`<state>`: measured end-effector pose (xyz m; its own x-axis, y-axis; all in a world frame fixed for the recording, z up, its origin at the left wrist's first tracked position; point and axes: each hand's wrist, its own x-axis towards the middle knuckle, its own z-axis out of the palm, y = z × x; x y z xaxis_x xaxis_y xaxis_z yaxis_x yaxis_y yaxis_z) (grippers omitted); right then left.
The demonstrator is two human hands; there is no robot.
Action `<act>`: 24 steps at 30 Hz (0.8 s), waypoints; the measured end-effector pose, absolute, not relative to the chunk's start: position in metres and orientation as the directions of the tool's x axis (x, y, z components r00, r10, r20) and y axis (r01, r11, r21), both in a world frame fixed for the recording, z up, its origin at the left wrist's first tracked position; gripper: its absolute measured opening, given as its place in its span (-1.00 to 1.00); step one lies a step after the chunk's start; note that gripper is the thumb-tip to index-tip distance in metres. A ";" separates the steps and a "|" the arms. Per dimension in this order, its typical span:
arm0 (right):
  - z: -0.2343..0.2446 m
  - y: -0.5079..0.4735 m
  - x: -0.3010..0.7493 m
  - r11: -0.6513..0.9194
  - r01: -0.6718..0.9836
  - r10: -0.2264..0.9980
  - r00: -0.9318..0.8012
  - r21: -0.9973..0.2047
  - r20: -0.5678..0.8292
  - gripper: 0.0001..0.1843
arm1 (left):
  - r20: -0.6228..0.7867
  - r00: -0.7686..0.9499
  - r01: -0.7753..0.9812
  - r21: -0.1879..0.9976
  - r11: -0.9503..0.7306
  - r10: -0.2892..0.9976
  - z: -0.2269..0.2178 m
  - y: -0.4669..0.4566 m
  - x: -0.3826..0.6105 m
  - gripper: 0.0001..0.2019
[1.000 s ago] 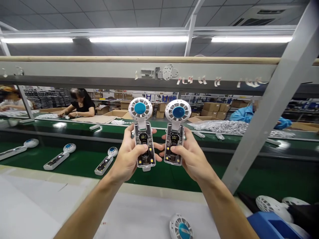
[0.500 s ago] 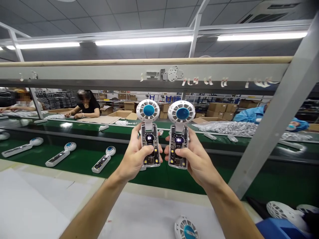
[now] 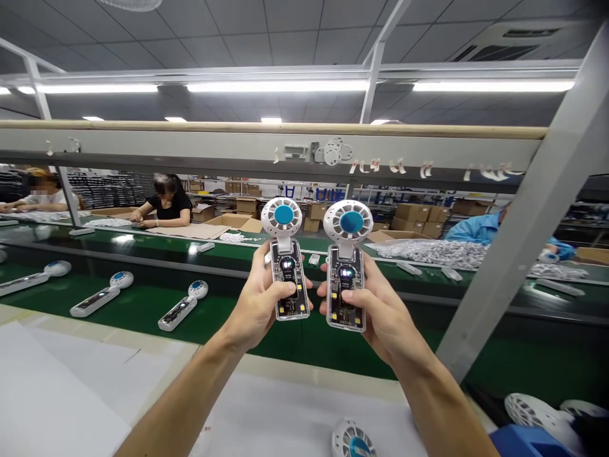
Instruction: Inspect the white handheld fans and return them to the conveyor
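In the head view, the left hand (image 3: 257,308) and right hand (image 3: 380,311) are curled closed, each gripping the lower body of an upright transparent plastic handheld fan with a round white vented head and blue hub (image 3: 289,285), and a matching second fan (image 3: 346,285). Thumbs lie low across the fronts, leaving the small lit displays (image 3: 287,264) and heads exposed toward the camera. Both forearms rise inward, holding the fans just apart above the green conveyor belt (image 3: 238,320), with similar white fans (image 3: 178,314) lying on it beyond the hands.

Electronics factory — green assembly conveyor (image 3: 304,355)
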<state>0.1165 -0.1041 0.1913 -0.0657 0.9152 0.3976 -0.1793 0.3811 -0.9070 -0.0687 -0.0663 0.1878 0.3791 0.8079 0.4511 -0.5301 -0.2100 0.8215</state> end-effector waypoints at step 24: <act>0.188 -0.102 0.109 0.392 -0.181 0.915 -0.030 -0.902 0.403 -0.22 | 0.435 0.470 -0.577 0.810 -0.106 0.768 0.188 -0.070 -0.068 -0.29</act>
